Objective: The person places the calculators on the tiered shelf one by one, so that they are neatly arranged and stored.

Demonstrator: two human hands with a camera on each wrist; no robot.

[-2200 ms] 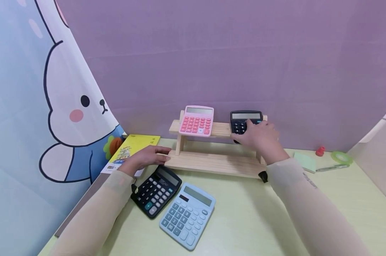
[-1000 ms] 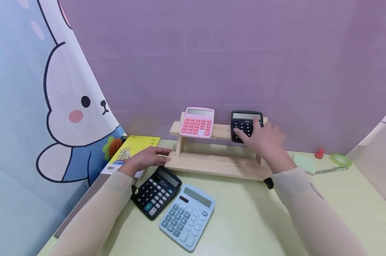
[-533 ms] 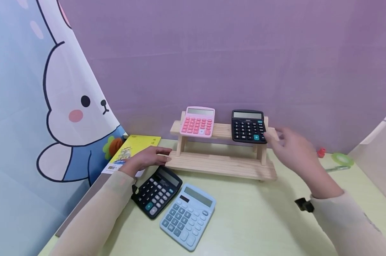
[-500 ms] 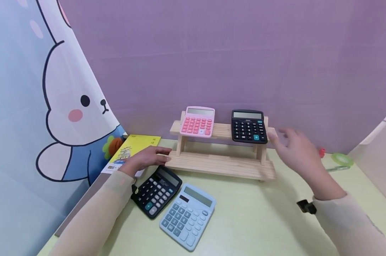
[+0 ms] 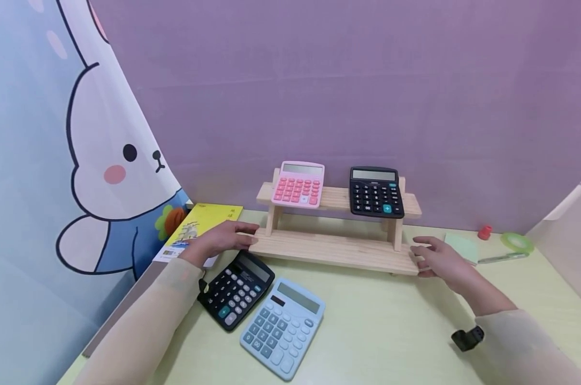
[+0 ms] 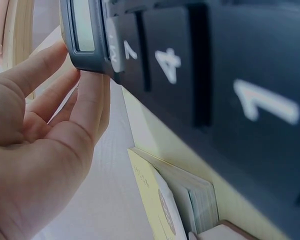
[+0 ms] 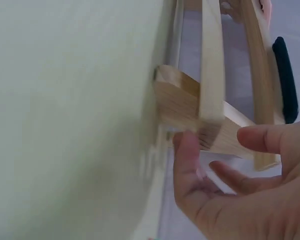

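- Left sleeve (image 5: 141, 326): long, pale beige, plain and smooth, loosely cut along the forearm.
- Left cuff (image 5: 182, 274): ends at the wrist, with a faint pinkish patch near its edge.
- Right sleeve (image 5: 531, 347): same pale beige cloth, likewise reaching the wrist.
- Small black device (image 5: 467, 339): blocky, at the edge of the right sleeve, its details too small to read.
- Small black piece (image 5: 203, 284): beside the left cuff, its outline hard to make out.
- Left hand (image 5: 223, 237) and right hand (image 5: 442, 260): both bare.
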